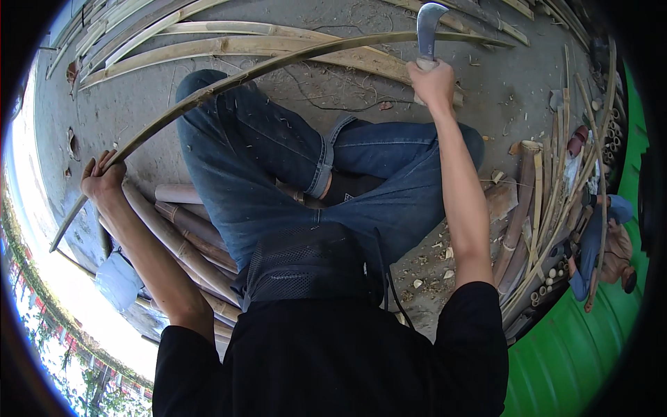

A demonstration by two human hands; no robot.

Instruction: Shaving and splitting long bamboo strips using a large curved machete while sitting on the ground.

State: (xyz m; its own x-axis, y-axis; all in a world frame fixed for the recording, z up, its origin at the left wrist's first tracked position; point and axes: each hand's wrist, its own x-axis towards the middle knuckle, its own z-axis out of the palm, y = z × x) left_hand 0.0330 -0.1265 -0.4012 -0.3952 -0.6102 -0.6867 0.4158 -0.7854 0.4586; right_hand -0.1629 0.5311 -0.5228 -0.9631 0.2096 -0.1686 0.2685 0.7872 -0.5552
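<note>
Gripping a long, slender bamboo strip (pixel 243 75) near its lower end, the left hand (pixel 104 177) has its fingers curled around it, well out to the person's left. From there the strip slants up over the left knee of the blue jeans (pixel 243 181) and arcs toward the upper right. The right hand (pixel 434 83) is closed around the handle of a billhook (pixel 429 31), whose hooked steel blade points away from the body and crosses in front of the strip; whether blade and strip touch cannot be told. Pale split bamboo lengths (pixel 208 47) lie on the grey floor (pixel 514 104) beyond the knees. Bamboo poles (pixel 163 233) lie beside the left thigh, beneath the left forearm. Near the right elbow, wood chips (pixel 424 274) are scattered, and farther right another person (pixel 615 250) sits beside more bamboo.
</note>
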